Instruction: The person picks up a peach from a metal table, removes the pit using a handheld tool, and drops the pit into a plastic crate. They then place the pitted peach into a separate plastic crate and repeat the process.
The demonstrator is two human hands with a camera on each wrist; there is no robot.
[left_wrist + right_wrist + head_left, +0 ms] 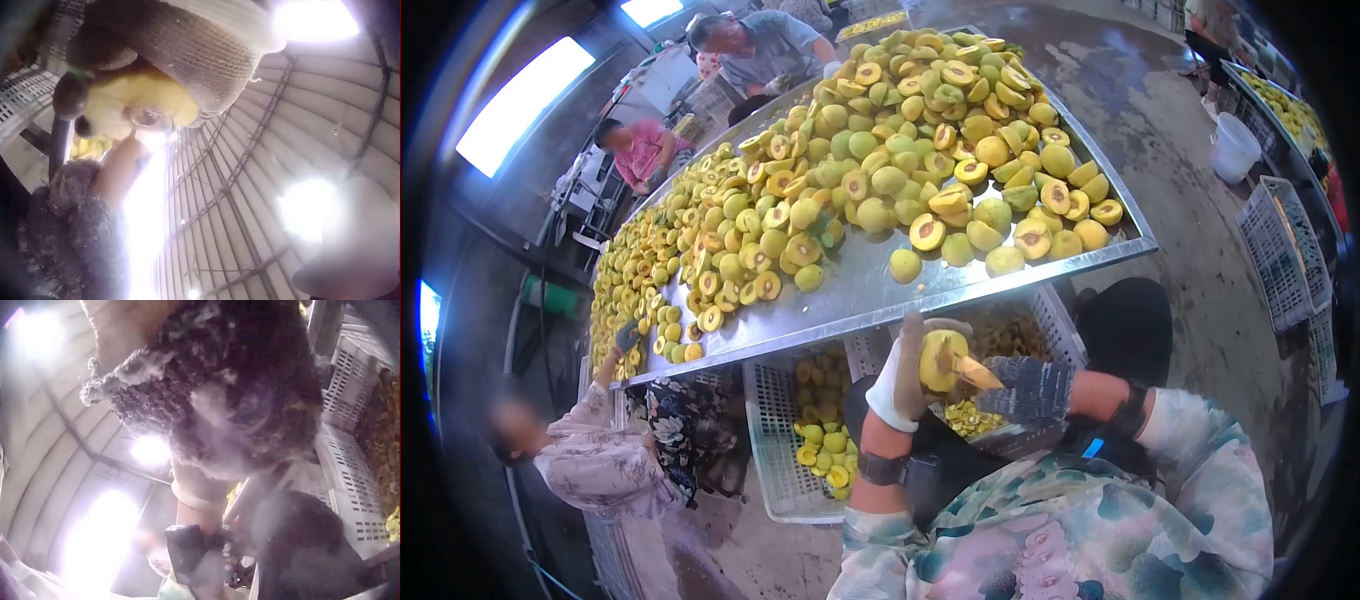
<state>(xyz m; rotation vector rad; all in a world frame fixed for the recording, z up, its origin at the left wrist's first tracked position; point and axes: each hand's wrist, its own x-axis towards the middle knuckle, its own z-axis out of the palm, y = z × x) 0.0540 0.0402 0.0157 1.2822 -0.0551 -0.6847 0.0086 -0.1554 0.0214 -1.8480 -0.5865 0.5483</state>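
Observation:
The left hand (908, 372), in a pale glove, grips a cut yellow-green fruit (941, 360) below the table's front edge. The brown pit shows on its cut face in the left wrist view, where the glove (194, 56) wraps round the fruit (137, 100). In a grey knitted glove, the right hand (1032, 388) holds a tan, handle-like tool (978, 373) against the fruit. The tool (120, 169) points at the pit; its tip is blurred by glare. The right wrist view shows mainly the back of the right glove (231, 400), which hides the tool.
Halved fruits (840, 170) are heaped on a metal table (880, 308). Under it stand a white crate (765, 440) of fruit and another crate (1055, 325). One person (610, 460) is at the left; others are beyond the table. A bucket (1232, 148) stands at the right.

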